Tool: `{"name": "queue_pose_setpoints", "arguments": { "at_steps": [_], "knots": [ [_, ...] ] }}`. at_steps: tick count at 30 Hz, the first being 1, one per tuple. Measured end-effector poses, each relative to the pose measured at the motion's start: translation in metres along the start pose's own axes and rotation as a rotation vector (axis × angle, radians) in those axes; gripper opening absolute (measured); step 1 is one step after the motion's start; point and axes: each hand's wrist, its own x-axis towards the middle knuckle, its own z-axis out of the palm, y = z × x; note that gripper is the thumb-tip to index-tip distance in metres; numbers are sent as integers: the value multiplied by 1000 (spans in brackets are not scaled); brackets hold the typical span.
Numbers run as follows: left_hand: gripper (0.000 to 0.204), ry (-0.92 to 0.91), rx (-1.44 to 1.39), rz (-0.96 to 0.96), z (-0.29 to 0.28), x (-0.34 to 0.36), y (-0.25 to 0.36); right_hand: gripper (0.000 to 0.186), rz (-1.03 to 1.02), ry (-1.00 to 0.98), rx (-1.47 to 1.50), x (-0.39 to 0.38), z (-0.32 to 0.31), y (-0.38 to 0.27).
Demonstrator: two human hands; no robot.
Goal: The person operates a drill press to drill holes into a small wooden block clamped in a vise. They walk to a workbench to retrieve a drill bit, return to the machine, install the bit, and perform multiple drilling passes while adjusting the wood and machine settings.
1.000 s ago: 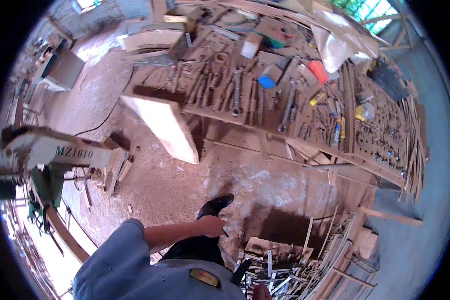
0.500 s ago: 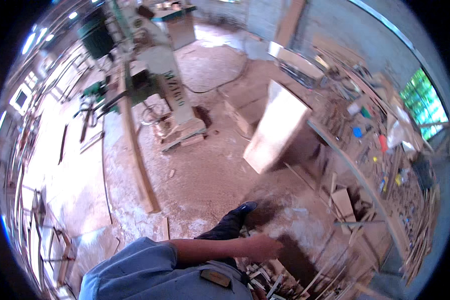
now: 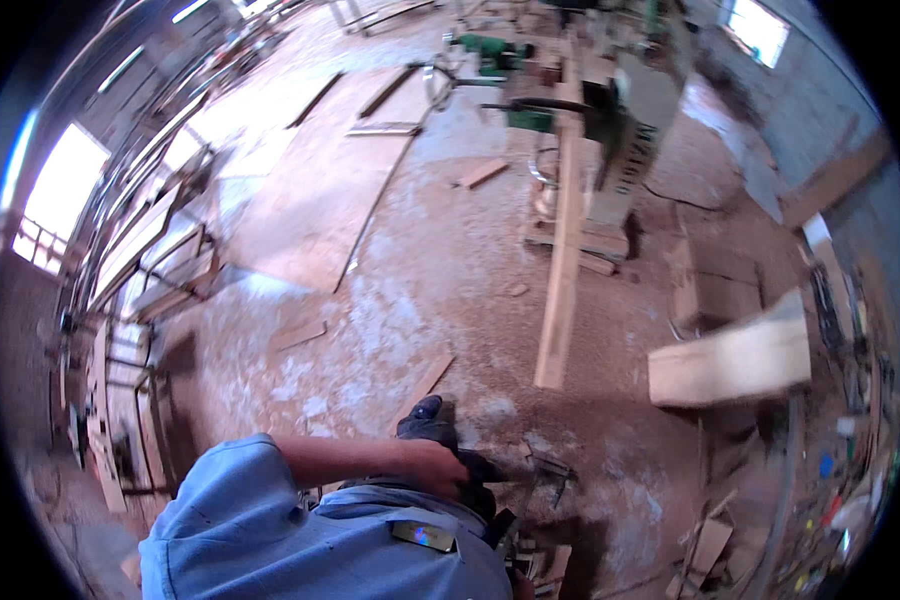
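My left hand [image 3: 435, 462] is in front of my body over my dark trousers, fingers curled; what it holds, if anything, is unclear. My right hand [image 3: 520, 585] barely shows at the lower edge, beside my blue shirt [image 3: 230, 520], its fingers hidden. Near my shoe [image 3: 420, 408] lies a narrow board [image 3: 432, 375]. A long timber [image 3: 560, 310] reaches toward me from a green and cream machine [image 3: 610, 140]. At the right a pale, thick wooden slab [image 3: 725, 365] leans beside a cardboard-coloured box [image 3: 715, 280].
A large sheet board [image 3: 290, 200] lies on the floor at upper left. Racks of lumber [image 3: 145, 290] line the left side. A cluttered bench [image 3: 850, 470] runs along the right edge. Loose offcuts [image 3: 710, 550] are low at the right.
My view has swung left: the bench has moved to the right edge, and the machine, sheet board and lumber racks fill the middle and left. My left hand stays in front of my body.
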Motion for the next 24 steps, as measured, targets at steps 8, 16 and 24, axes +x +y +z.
{"name": "queue_pose_setpoints", "arguments": {
  "at_steps": [8,16,24],
  "knots": [
    [40,21,-284,-17,68,-120,-154,44,30,-225,-323,66,50,-96],
    [35,-10,-620,97,78,-197,-330,44,-9,-347,-614,183,190,-246],
    [40,130,-1136,287,106,-290,-473,44,-63,-449,-843,273,334,-457]
  ]
}}
